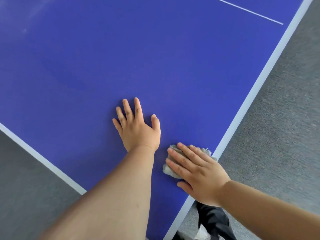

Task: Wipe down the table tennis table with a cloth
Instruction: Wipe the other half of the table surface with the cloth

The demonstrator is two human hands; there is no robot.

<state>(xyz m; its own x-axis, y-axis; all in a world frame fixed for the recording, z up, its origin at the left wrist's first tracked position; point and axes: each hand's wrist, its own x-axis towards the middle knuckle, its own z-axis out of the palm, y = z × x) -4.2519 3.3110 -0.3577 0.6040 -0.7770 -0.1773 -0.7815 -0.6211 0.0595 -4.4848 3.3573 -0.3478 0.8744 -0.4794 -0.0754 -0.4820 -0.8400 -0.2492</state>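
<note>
The blue table (155, 58) fills most of the view, and the wipe in hand sits at its near corner. To do it well, I would run long overlapping strokes from this corner outward, parallel to the edge, with even pressure so no strip is skipped.

The left hand (136, 129) lies flat on the bare top, fingers spread and holding nothing. It serves as a brace, and is best lifted before the stroke reaches it. The right hand (197, 172) presses down on the grey cloth (166, 170), its fingers (180, 160) straight and laid over it rather than curled round it. The cloth is bunched under the palm, just beside the table's right edge. Flattening it would likely cover more.

The top looks matt and smooth, with faint pale smears far left. Grey carpet floor (277, 118) lies on both sides, a white border (256, 80) rims the table, and a thin white line (247, 11) crosses far off.
</note>
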